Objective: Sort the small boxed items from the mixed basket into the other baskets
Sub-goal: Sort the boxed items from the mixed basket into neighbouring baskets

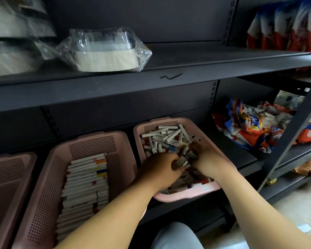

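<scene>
- Knee [174, 236] in pale cloth, at 6 o'clock, lowest in the frame.
- Both bare forearms rise from the 6 o'clock edge and converge toward 12, into the mixed basket [185, 194].
- The mixed basket is pink and perforated. It sits on the lower shelf just right of centre, its near rim overhanging the shelf edge toward us.
- Left hand [160, 171]: we see the fingers curled tightly round a bunch of the small boxes [167, 138], knuckles up, inside the near half of the mixed basket.
- Right hand [207, 158]: at 3 o'clock of the left hand, nearly touching it. Its fingers are also curled and clutching small boxes from the same bunch. The held ones look darker than the rest; print unreadable.
- The remaining small boxes lie loose and criss-crossed, mostly white, filling the far half of the mixed basket at 12 o'clock of the hands.
- Middle basket [43, 194], at 9 o'clock of the mixed basket, holds sorted boxes [84, 180] laid side by side in one neat column, white with coloured end marks.
- Left basket [5, 169], further toward 9 o'clock, is cut by the frame edge. We cannot tell its contents.
- Detergent bags [248, 126], orange, blue and white, are piled at 3 o'clock on the adjoining shelf.
- Upper shelf [205, 69], dark grey, runs across at 12 o'clock.
- On it, toward 11 o'clock, stands a cream container in clear plastic wrap [104, 53].
- Hanging packs [284, 24], red, white and blue, at 1 o'clock, blurred.
</scene>
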A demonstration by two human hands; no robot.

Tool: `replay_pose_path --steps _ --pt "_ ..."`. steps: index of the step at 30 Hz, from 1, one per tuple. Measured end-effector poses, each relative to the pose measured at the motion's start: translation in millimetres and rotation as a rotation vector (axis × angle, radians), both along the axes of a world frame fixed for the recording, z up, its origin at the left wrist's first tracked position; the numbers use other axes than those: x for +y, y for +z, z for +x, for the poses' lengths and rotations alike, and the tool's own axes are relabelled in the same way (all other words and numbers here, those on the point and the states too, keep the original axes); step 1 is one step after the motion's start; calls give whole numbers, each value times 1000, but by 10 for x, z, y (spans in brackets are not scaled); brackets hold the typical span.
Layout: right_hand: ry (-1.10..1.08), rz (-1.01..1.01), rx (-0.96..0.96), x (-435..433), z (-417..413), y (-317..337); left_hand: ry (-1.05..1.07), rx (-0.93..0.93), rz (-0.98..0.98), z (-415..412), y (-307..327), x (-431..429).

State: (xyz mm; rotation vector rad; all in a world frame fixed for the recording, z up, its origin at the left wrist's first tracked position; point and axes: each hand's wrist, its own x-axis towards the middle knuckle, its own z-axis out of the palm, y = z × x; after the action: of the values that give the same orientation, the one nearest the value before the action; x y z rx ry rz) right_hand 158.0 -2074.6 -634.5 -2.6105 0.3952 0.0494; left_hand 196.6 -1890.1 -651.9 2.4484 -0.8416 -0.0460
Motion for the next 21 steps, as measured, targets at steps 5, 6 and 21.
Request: replay_pose_path --steps 5,6,21 --pt "-50 131 -116 24 -36 164 33 4 -74 -13 72 19" --pt "-57 169 -105 43 -43 191 33 -13 -74 -14 80 29" --pt "130 292 -188 893 8 541 94 -67 -112 -20 444 1021"
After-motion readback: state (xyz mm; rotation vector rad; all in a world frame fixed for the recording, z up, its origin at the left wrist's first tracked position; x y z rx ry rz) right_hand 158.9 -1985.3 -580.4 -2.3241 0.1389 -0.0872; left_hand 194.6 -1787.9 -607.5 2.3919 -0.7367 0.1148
